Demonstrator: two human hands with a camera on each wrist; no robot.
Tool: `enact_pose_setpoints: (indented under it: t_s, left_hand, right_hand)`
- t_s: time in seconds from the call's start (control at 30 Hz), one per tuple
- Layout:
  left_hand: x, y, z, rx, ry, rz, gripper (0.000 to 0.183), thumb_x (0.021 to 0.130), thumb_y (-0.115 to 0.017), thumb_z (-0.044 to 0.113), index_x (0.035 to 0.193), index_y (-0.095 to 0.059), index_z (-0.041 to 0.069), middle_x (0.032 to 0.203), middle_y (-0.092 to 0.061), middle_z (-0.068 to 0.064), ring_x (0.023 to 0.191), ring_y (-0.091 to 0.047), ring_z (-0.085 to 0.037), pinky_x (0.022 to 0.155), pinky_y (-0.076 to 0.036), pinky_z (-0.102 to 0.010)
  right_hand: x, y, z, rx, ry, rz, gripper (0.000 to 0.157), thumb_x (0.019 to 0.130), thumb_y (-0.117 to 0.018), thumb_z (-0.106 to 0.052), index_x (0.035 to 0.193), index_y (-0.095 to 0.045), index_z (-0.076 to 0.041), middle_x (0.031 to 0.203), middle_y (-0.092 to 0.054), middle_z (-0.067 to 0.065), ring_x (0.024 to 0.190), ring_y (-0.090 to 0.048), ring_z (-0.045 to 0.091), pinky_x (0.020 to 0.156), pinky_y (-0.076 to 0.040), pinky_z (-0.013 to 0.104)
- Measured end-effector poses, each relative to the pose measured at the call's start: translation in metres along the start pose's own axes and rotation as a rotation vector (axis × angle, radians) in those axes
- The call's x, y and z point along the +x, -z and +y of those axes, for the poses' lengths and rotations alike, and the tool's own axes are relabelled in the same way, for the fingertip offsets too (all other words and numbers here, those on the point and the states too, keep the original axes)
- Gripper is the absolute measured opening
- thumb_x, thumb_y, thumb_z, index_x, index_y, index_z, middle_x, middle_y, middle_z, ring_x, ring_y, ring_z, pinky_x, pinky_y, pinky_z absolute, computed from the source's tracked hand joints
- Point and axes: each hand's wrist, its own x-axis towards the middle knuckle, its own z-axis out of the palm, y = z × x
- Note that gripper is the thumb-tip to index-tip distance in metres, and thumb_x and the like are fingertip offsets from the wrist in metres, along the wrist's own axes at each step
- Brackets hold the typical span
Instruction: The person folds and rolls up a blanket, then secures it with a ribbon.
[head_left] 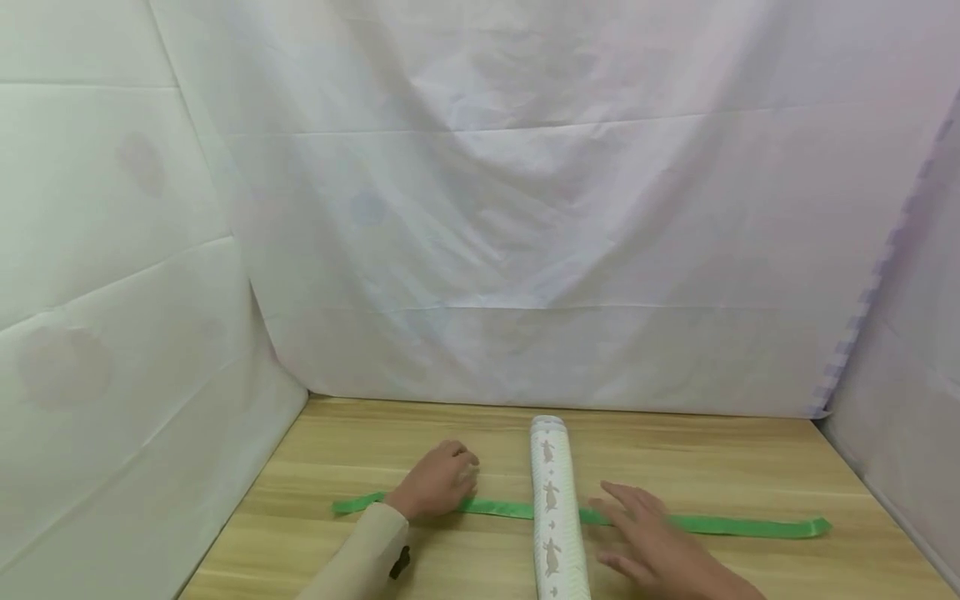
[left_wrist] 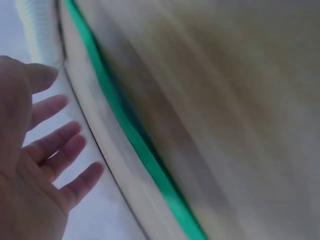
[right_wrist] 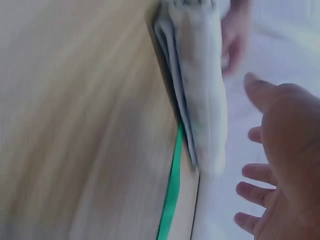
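A rolled white cloth or mat [head_left: 555, 508] with grey animal figures lies lengthwise, pointing away from me. A green ribbon [head_left: 742, 526] runs crosswise beneath the roll, which hides its middle. To the left of the roll, my left hand [head_left: 441, 479] hovers over the ribbon's left half; its fingers [left_wrist: 62, 142] are loosely bent and empty in the left wrist view. My right hand [head_left: 648, 537] is just right of the roll, over the other half, with spread fingers holding nothing. From the right wrist, layered folds show at the roll's side [right_wrist: 200, 90], with the ribbon [right_wrist: 171, 190] leading under it.
The wood-grain table [head_left: 420, 417] carries the roll and ribbon. White sheeting [head_left: 480, 250] hangs behind the table, with more of it at the left [head_left: 127, 333] and right sides. A small dark item [head_left: 400, 562] shows by the left sleeve [head_left: 367, 546].
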Motion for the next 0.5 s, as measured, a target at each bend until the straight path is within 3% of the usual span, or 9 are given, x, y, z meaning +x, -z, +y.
enact_pose_setpoints:
  t_s: [0.07,0.13,0.33,0.5]
  left_hand:
    - [-0.008,0.002,-0.007,-0.092,0.018,-0.006,0.022,0.098,-0.063,0.027,0.114,-0.068,0.014,0.112,-0.062,0.001,0.104,-0.059,-0.016,0.088,-0.053,-0.036]
    - [-0.015,0.004,-0.014,-0.183,0.042,-0.022,0.019,0.097,-0.063,0.027,0.109,-0.069,0.014,0.107,-0.063,0.003,0.099,-0.059,-0.015,0.085,-0.053,-0.035]
    - [-0.034,0.011,-0.032,-0.412,0.132,-0.086,0.015,0.096,-0.066,0.029,0.103,-0.069,0.016,0.099,-0.064,0.008,0.093,-0.059,-0.011,0.081,-0.052,-0.033]
    - [-0.047,0.02,-0.043,-0.514,0.179,-0.116,0.014,0.095,-0.068,0.028,0.101,-0.067,0.016,0.098,-0.065,0.007,0.092,-0.06,-0.011,0.08,-0.051,-0.03]
  right_hand:
    - [-0.004,0.004,0.01,0.025,-0.07,0.001,0.054,0.088,-0.074,-0.039,0.133,-0.059,-0.015,0.136,-0.056,0.011,0.12,-0.052,0.03,0.087,-0.05,0.052]
    - [-0.008,0.005,0.023,0.052,-0.099,0.021,0.05,0.085,-0.078,-0.033,0.127,-0.062,-0.012,0.127,-0.061,0.01,0.112,-0.056,0.029,0.082,-0.049,0.054]
    - [-0.027,0.006,0.063,0.037,-0.208,0.092,0.034,0.078,-0.084,-0.024,0.107,-0.071,-0.015,0.105,-0.068,-0.004,0.095,-0.059,0.023,0.072,-0.049,0.045]
    - [-0.041,0.015,0.09,0.109,-0.383,0.002,0.025,0.079,-0.082,-0.02,0.101,-0.073,-0.015,0.098,-0.07,-0.003,0.092,-0.061,0.029,0.071,-0.05,0.052]
